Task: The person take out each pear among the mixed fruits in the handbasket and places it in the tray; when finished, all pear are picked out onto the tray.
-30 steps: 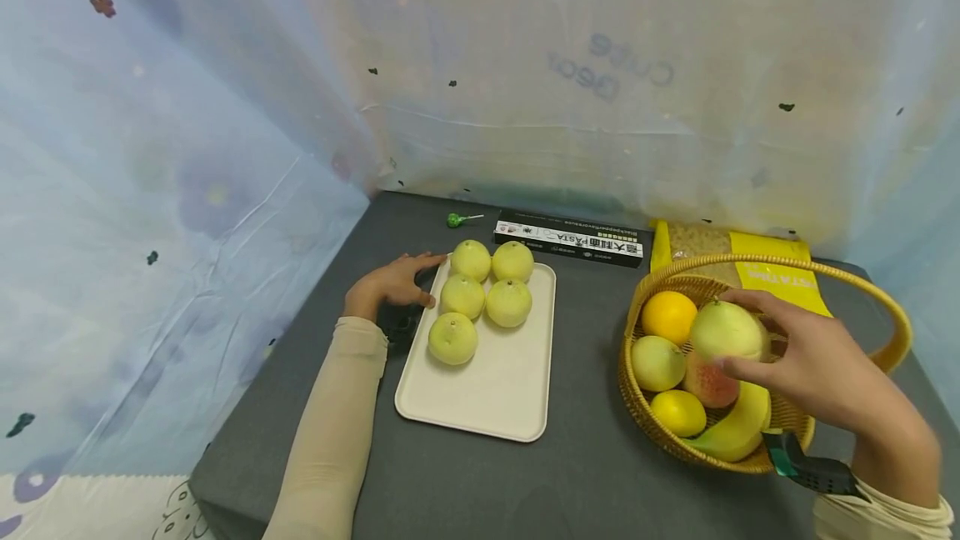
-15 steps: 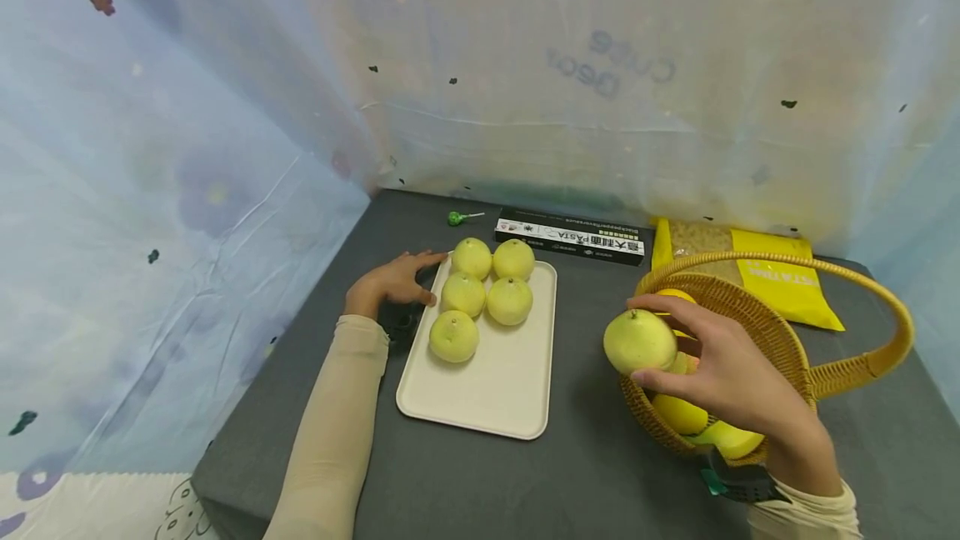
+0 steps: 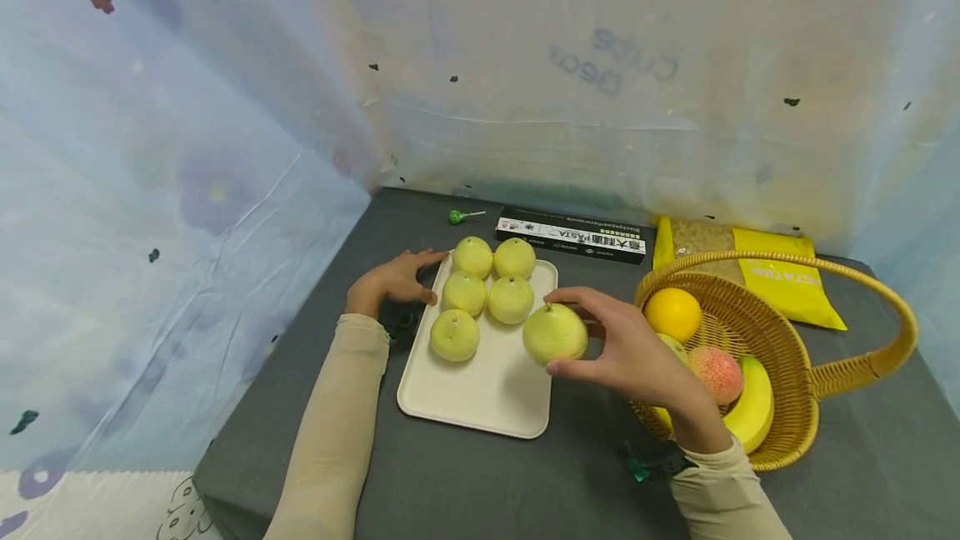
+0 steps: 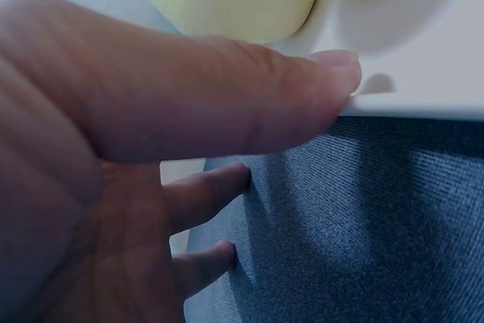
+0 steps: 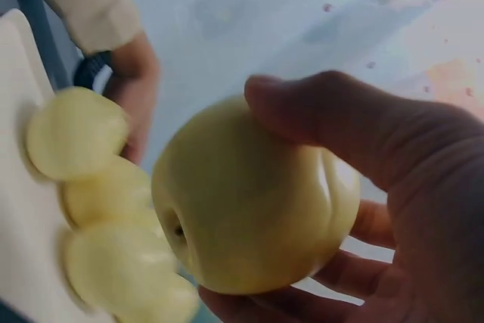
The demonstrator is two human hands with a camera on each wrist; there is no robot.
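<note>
My right hand (image 3: pixel 633 348) holds a round yellow-green fruit (image 3: pixel 553 335) between thumb and fingers, over the right edge of a white tray (image 3: pixel 480 407). In the right wrist view the fruit (image 5: pixel 242 202) has smooth skin and a small dark dimple at one end. Several similar fruits (image 3: pixel 454 335) sit in the tray's far and left part. My left hand (image 3: pixel 393 280) rests at the tray's left side. In the left wrist view its thumb (image 4: pixel 249 96) lies straight along the tray's rim (image 4: pixel 423 105), while other fingertips touch the dark table.
A wicker basket (image 3: pixel 802 432) with a tall handle stands at the right, holding an orange (image 3: pixel 672 314), a peach (image 3: pixel 716 373), a banana (image 3: pixel 752 411) and other fruit. Behind are a yellow pasta bag (image 3: pixel 787 277), a black pasta box (image 3: pixel 570 236) and a green lollipop (image 3: pixel 457 217).
My right hand has carried the yellow-green fruit left, out from above the basket to the tray's right edge. My left hand stays at the tray's left side.
</note>
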